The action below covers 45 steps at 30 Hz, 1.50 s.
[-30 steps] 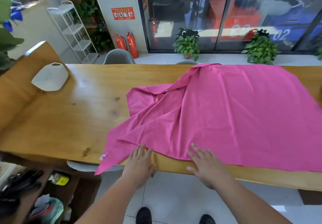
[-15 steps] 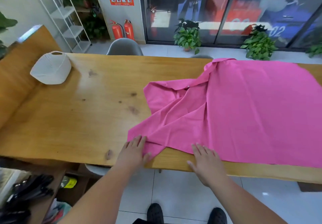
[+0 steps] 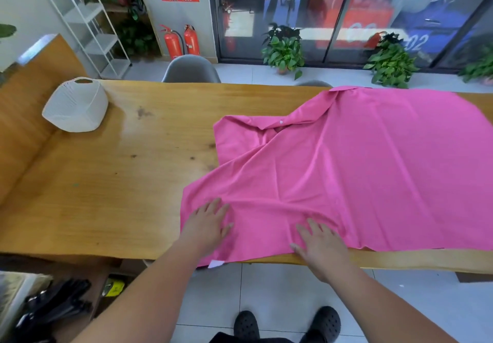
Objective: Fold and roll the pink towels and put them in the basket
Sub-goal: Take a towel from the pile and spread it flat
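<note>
- The left hand [image 3: 208, 225] lies flat, fingers spread, on the near left corner of the pink towel [image 3: 360, 172].
- The right hand [image 3: 320, 246] lies flat just beside it, at the near hem.
- The towel stretches rightward and away from both hands, its long axis along the table [image 3: 106, 182]. Its left part is rumpled, and its near corner overhangs the table edge.
- Bare wood lies to the left. The basket [image 3: 76, 106] sits well apart at the far left, nearer the left hand.
</note>
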Tool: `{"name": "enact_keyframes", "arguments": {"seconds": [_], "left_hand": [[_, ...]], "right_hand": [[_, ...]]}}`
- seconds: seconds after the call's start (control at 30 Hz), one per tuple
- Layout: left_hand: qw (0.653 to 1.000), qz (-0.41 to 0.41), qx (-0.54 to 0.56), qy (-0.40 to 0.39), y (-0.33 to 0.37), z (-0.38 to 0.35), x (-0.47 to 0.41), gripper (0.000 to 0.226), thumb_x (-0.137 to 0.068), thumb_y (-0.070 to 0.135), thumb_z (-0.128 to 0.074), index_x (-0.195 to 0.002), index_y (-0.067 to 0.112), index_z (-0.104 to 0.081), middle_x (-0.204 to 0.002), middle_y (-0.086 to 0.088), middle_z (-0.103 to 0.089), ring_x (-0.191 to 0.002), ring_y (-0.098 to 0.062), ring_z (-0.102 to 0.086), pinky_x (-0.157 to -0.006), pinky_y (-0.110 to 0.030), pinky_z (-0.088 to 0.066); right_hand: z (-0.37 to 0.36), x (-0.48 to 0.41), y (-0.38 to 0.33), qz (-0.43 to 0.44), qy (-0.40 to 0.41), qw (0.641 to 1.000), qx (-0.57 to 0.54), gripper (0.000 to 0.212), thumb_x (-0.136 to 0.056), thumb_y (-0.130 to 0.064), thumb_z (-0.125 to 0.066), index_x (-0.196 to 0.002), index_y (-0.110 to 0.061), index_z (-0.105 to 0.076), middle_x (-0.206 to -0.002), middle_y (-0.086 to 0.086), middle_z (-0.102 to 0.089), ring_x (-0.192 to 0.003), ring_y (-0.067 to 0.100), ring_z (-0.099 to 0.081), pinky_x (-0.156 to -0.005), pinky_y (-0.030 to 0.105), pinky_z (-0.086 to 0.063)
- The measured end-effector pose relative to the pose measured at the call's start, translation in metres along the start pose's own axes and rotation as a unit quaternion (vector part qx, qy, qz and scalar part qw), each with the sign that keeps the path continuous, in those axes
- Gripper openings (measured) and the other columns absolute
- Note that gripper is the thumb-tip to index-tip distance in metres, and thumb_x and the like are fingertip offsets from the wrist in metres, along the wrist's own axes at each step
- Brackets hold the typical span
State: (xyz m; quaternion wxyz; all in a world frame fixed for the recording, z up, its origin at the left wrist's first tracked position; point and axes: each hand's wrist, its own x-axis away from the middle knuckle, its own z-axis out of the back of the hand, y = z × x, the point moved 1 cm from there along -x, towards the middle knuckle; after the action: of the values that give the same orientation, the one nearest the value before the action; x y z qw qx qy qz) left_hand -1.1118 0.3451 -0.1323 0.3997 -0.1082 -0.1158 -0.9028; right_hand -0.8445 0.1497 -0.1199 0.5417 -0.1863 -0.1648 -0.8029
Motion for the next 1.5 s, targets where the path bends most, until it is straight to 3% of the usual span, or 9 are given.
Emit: {"name": "enact_keyframes", "arguments": {"seconds": [0.1,0.27,0.37,0.47,0.6,0.77,0.97,1.27,1.5], "left_hand": [[0.999,0.046,0.000,-0.017,-0.005,-0.017,0.005,0.074,-0.107,0.063,-0.022,-0.168,0.021,-0.021,-0.176,-0.007,-0.014,-0.163,-0.029,-0.013,-0.131,-0.050,-0.020],[0.995,0.084,-0.042,0.023,-0.011,0.008,-0.019,0.057,-0.105,0.058,-0.039,-0.143,0.019,-0.053,-0.146,-0.007,-0.059,-0.124,-0.032,-0.063,-0.102,-0.046,-0.048],[0.994,0.072,-0.059,0.059,-0.012,0.029,-0.040,0.049,-0.104,0.057,-0.044,-0.134,0.021,-0.059,-0.129,-0.005,-0.065,-0.112,-0.031,-0.065,-0.089,-0.044,-0.050],[0.995,0.054,-0.035,0.082,-0.009,0.041,-0.062,0.054,-0.101,0.055,-0.050,-0.140,0.017,-0.057,-0.144,-0.011,-0.059,-0.132,-0.035,-0.056,-0.104,-0.049,-0.049],[0.998,0.018,-0.024,0.048,0.005,0.050,-0.094,0.069,-0.105,0.055,-0.046,-0.163,0.019,-0.033,-0.172,-0.011,-0.027,-0.159,-0.031,-0.024,-0.129,-0.049,-0.023],[0.999,0.012,-0.031,0.008,0.017,0.061,-0.137,0.082,-0.105,0.063,-0.040,-0.170,0.024,-0.007,-0.178,-0.010,-0.002,-0.164,-0.029,-0.003,-0.132,-0.052,-0.010],[0.998,0.046,-0.020,-0.042,0.016,0.068,-0.186,0.083,-0.106,0.065,-0.035,-0.170,0.027,0.000,-0.178,-0.006,0.000,-0.164,-0.025,-0.005,-0.132,-0.053,-0.008],[0.989,0.136,-0.011,-0.063,-0.038,0.065,-0.211,0.085,-0.103,0.073,-0.024,-0.169,0.022,-0.010,-0.178,0.000,-0.009,-0.163,-0.019,-0.014,-0.130,-0.052,-0.017],[0.988,0.140,-0.053,-0.033,-0.071,0.086,-0.233,0.072,-0.102,0.073,-0.027,-0.154,0.026,-0.040,-0.156,-0.003,-0.049,-0.139,-0.027,-0.052,-0.113,-0.047,-0.037]], "right_hand": [[0.004,0.000,-0.010,0.030,0.018,0.999,0.018,0.074,-0.103,-0.069,-0.013,-0.162,-0.027,-0.032,-0.164,0.006,-0.038,-0.142,0.031,-0.044,-0.115,0.050,-0.039],[0.024,-0.011,-0.015,0.083,0.025,0.996,0.014,0.086,-0.095,-0.073,0.001,-0.162,-0.028,-0.031,-0.146,0.001,-0.053,-0.131,0.026,-0.052,-0.104,0.045,-0.046],[0.036,-0.023,-0.010,0.094,0.047,0.994,0.000,0.092,-0.090,-0.073,0.005,-0.160,-0.028,-0.034,-0.145,0.000,-0.052,-0.132,0.024,-0.049,-0.103,0.043,-0.047],[0.050,-0.044,0.000,0.093,0.053,0.994,-0.031,0.070,-0.105,-0.067,-0.020,-0.161,-0.027,-0.035,-0.158,0.001,-0.042,-0.142,0.025,-0.041,-0.112,0.044,-0.043],[0.073,-0.088,0.015,0.095,0.046,0.993,-0.054,0.068,-0.108,-0.064,-0.028,-0.166,-0.028,-0.025,-0.174,0.001,-0.020,-0.157,0.026,-0.024,-0.127,0.045,-0.027],[0.096,-0.142,0.023,0.108,0.036,0.989,-0.092,0.073,-0.108,-0.064,-0.030,-0.170,-0.029,-0.013,-0.178,-0.001,-0.003,-0.163,0.025,-0.009,-0.131,0.044,-0.015],[0.100,-0.197,0.026,0.141,0.027,0.988,-0.066,0.075,-0.108,-0.064,-0.030,-0.170,-0.030,-0.006,-0.178,0.000,0.008,-0.164,0.026,0.000,-0.133,0.047,-0.009],[0.097,-0.224,0.020,0.118,0.091,0.989,-0.025,0.078,-0.098,-0.066,-0.017,-0.149,-0.022,-0.057,-0.148,0.001,-0.059,-0.131,0.027,-0.057,-0.126,0.057,-0.025],[0.119,-0.250,0.005,0.094,0.120,0.988,-0.020,0.070,-0.099,-0.064,-0.021,-0.135,-0.024,-0.065,-0.119,0.003,-0.065,-0.110,0.030,-0.062,-0.114,0.054,-0.042]]}}
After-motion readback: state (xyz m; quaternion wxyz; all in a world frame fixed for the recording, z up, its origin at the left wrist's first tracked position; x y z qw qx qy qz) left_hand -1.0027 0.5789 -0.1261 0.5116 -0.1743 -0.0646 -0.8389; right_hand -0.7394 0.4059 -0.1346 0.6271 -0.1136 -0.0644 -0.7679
